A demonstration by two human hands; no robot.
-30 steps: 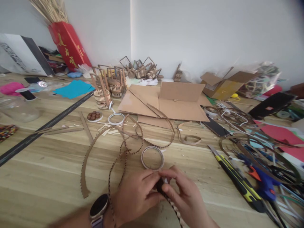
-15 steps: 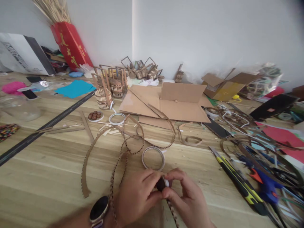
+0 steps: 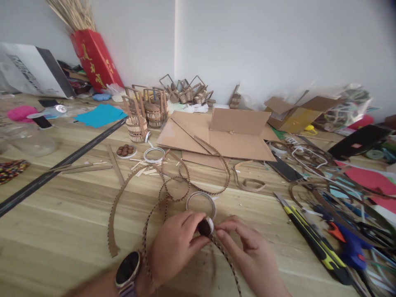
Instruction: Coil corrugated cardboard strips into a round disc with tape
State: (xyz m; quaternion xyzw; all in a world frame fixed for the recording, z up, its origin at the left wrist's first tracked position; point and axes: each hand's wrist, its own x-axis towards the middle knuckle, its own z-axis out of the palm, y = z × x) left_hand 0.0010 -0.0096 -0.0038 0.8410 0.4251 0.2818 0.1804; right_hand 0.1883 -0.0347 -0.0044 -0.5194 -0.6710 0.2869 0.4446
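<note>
Left to right: a black bar (image 3: 58,170) crosses the tabletop (image 3: 74,231) diagonally; beyond its right side stand small woven baskets (image 3: 137,130), with a dish of brown beads (image 3: 125,150) nearer. Loops of brown strip (image 3: 111,225) spread toward the left wrist and could snag. The left hand (image 3: 176,243) pinches a dark round piece (image 3: 203,227) between thumb and fingers, its white band (image 3: 210,225) facing right. A tape ring (image 3: 214,204) lies just beyond; a patterned strip (image 3: 229,260) curves down from beside the piece. The right hand (image 3: 250,251) brings thumb and forefinger close together beside the band; whether they grip anything cannot be told. The step appears to be fingertip work on the band, calling for a steady left hold and fine placement. Farther right, a utility knife (image 3: 315,239) and glue gun (image 3: 351,249) crowd that side.
</note>
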